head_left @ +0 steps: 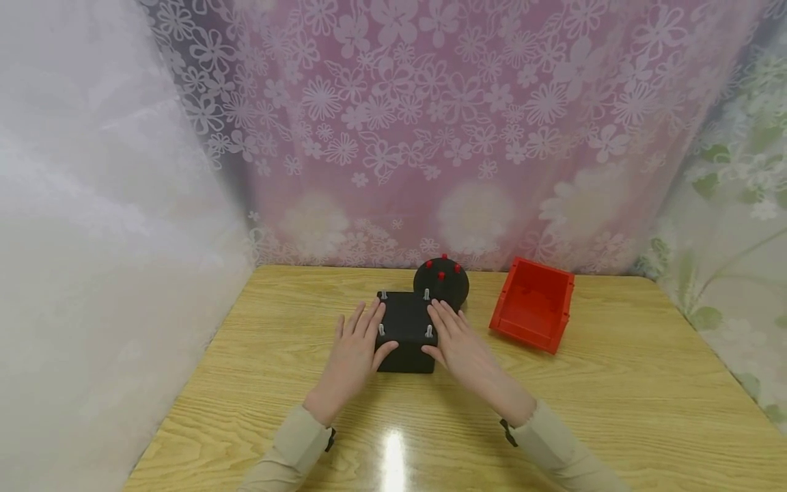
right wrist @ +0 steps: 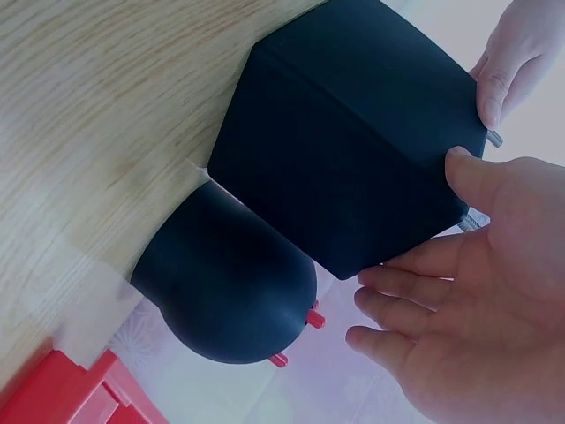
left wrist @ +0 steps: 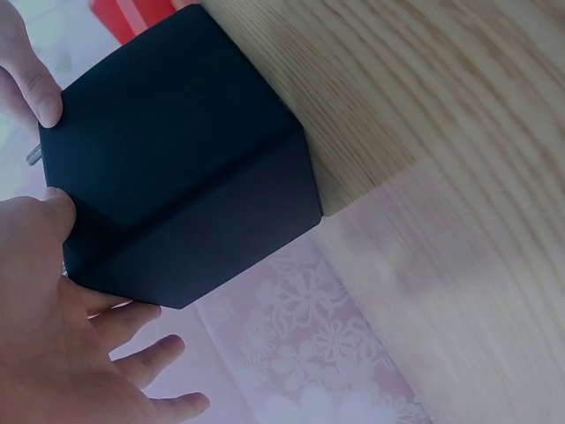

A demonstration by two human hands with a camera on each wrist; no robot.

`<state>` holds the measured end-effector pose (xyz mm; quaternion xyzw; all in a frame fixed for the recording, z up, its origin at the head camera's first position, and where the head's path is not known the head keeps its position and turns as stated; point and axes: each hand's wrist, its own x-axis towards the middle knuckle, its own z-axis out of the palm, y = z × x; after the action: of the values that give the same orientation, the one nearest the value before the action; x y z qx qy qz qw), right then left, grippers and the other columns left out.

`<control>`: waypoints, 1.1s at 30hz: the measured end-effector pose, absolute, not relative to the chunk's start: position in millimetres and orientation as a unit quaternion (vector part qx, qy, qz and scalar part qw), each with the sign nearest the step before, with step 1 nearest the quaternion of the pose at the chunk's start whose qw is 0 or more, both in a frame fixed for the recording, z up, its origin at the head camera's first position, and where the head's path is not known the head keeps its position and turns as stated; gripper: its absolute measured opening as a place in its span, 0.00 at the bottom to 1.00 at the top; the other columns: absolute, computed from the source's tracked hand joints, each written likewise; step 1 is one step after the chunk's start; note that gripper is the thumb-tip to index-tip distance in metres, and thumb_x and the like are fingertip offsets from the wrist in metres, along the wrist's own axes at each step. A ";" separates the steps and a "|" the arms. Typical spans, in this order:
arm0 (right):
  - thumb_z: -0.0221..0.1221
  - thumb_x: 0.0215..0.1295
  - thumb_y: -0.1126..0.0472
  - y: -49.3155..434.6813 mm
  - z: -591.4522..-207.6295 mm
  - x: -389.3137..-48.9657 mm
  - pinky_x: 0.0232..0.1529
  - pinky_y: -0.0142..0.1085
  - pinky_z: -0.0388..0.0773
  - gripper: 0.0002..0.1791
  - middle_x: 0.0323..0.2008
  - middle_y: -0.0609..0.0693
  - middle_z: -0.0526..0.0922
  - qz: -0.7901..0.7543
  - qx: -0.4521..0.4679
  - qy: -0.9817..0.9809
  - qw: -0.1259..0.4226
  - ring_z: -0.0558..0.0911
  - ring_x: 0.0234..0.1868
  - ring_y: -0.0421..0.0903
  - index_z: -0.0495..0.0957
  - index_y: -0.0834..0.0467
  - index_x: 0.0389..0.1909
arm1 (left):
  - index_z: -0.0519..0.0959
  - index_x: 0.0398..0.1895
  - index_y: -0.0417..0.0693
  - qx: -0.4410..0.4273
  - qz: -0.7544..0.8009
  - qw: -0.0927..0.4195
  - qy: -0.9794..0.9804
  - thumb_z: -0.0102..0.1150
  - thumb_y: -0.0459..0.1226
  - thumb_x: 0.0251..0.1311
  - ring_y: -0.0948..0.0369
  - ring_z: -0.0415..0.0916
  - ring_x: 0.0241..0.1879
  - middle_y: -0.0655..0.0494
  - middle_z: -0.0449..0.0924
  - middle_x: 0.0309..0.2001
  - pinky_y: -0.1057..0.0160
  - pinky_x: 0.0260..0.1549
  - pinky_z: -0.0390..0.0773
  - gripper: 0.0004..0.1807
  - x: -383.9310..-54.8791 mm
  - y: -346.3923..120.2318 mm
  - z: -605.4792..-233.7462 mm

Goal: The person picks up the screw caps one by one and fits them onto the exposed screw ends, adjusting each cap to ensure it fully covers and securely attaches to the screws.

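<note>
A black box-shaped block point(head_left: 404, 311) stands on the table, with grey pegs point(head_left: 429, 331) upright near the corners of its top. My left hand point(head_left: 350, 354) touches its left side and top edge, fingers extended and thumb against the front face. On the opposite side, my right hand point(head_left: 464, 352) rests along the top right edge, its fingers also straight and its thumb at the front. Both wrist views show the thumbs near the block's upper edge, such as the left thumb point(left wrist: 60, 212) and the right thumb point(right wrist: 472, 177).
Just behind the block stands a round black piece point(head_left: 451, 290) with several red pegs on top, partly hidden by the block. An open red bin point(head_left: 535, 307) sits to the right on the wooden table point(head_left: 258, 355). A floral curtain point(head_left: 393, 137) hangs behind the table.
</note>
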<state>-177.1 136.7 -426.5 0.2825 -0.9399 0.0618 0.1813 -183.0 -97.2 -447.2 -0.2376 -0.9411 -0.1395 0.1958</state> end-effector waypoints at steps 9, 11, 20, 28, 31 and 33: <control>0.68 0.65 0.52 146.6 -428.3 -174.9 0.67 0.57 0.70 0.41 0.69 0.70 0.69 0.068 0.286 -0.934 0.204 0.69 0.71 0.64 0.66 0.74 0.69 | 0.57 0.80 0.43 -0.239 -0.137 0.182 -0.944 0.51 0.55 0.73 0.45 0.54 0.77 0.47 0.57 0.78 0.33 0.70 0.58 0.40 -182.9 -87.1 -447.8; 0.67 0.66 0.51 149.5 -430.2 -175.1 0.68 0.56 0.69 0.41 0.69 0.70 0.69 0.070 0.292 -0.930 0.211 0.69 0.71 0.65 0.66 0.75 0.69 | 0.57 0.80 0.43 -0.240 -0.139 0.181 -0.944 0.51 0.55 0.73 0.45 0.53 0.77 0.47 0.57 0.78 0.33 0.70 0.58 0.40 -182.4 -85.2 -447.2; 0.67 0.66 0.51 156.6 -427.7 -170.5 0.68 0.56 0.68 0.41 0.70 0.69 0.68 0.070 0.270 -0.943 0.184 0.68 0.71 0.64 0.65 0.74 0.70 | 0.57 0.80 0.43 -0.245 -0.148 0.170 -0.943 0.50 0.56 0.73 0.44 0.54 0.77 0.47 0.57 0.78 0.33 0.70 0.57 0.40 -181.4 -76.0 -446.6; 0.68 0.66 0.51 167.4 -427.1 -170.2 0.67 0.57 0.69 0.42 0.70 0.68 0.68 0.069 0.260 -0.946 0.182 0.69 0.71 0.64 0.66 0.74 0.70 | 0.56 0.80 0.43 -0.252 -0.147 0.167 -0.942 0.48 0.56 0.74 0.45 0.53 0.77 0.46 0.55 0.79 0.33 0.70 0.58 0.40 -183.6 -64.1 -445.8; 0.68 0.66 0.50 172.2 -426.1 -168.6 0.67 0.58 0.69 0.42 0.71 0.68 0.67 0.073 0.256 -0.947 0.178 0.68 0.71 0.64 0.65 0.74 0.70 | 0.56 0.80 0.43 -0.257 -0.150 0.169 -0.940 0.47 0.57 0.74 0.44 0.53 0.77 0.46 0.56 0.79 0.33 0.70 0.58 0.40 -184.3 -59.6 -446.0; 0.68 0.66 0.51 175.1 -425.7 -168.0 0.67 0.58 0.68 0.42 0.71 0.68 0.67 0.075 0.255 -0.948 0.178 0.69 0.71 0.64 0.65 0.73 0.71 | 0.56 0.80 0.42 -0.259 -0.150 0.173 -0.938 0.48 0.56 0.74 0.44 0.54 0.77 0.46 0.56 0.78 0.33 0.69 0.59 0.40 -184.8 -56.9 -446.3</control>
<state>-168.0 175.1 -425.7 0.2549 -0.9476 0.0750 0.1776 -184.8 -56.9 -446.3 -0.2590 -0.9384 -0.1497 0.1727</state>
